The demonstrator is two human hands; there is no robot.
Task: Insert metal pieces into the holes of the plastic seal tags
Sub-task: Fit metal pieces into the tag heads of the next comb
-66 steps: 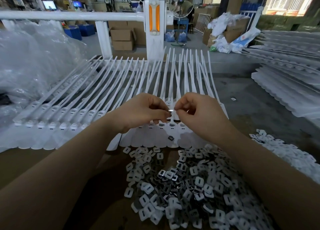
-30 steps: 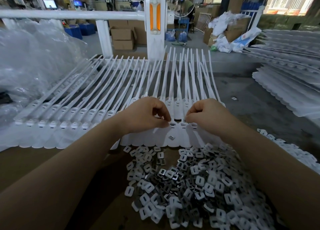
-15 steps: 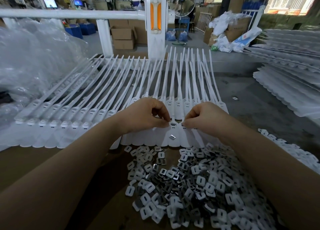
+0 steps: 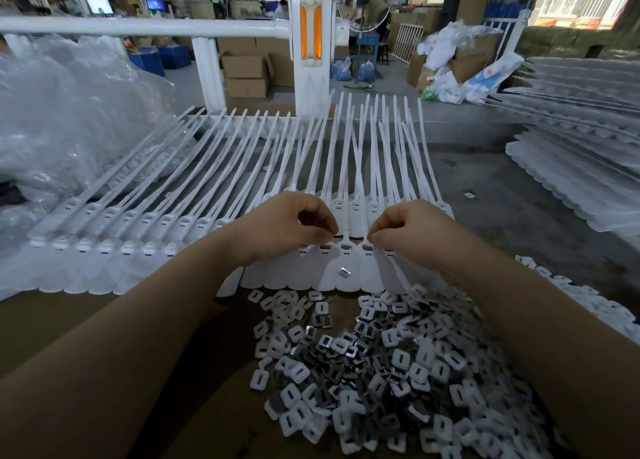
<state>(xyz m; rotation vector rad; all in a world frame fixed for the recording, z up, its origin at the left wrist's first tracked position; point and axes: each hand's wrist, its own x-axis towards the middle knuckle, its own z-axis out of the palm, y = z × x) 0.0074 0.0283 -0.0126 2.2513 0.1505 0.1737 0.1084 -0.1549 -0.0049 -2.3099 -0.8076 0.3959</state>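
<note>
Both hands, left hand [image 4: 287, 226] and right hand [image 4: 412, 232], have fingers curled, pressing down on the light, bendy white plastic seal tags [image 4: 346, 251]. Whether they pinch anything, I cannot tell; one tiny, slippery square metal piece [image 4: 344, 272] lies just below.

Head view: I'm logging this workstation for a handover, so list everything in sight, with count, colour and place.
Plastic seal tags: dozens, white, fanned in a row across the table.
Metal pieces: a heap of many, silver and white, near edge of the table.
Loose metal piece: one, silver, lying on a tag's flag.
Stacked tags: many, white, far right.
Plastic bags: clear, left.
Railing post: one, white with orange strips, behind.
Cardboard boxes: several, brown, on the floor.
Left hand: fingers curled, at the tag heads.
Right hand: fingers curled, at the tag heads.
</note>
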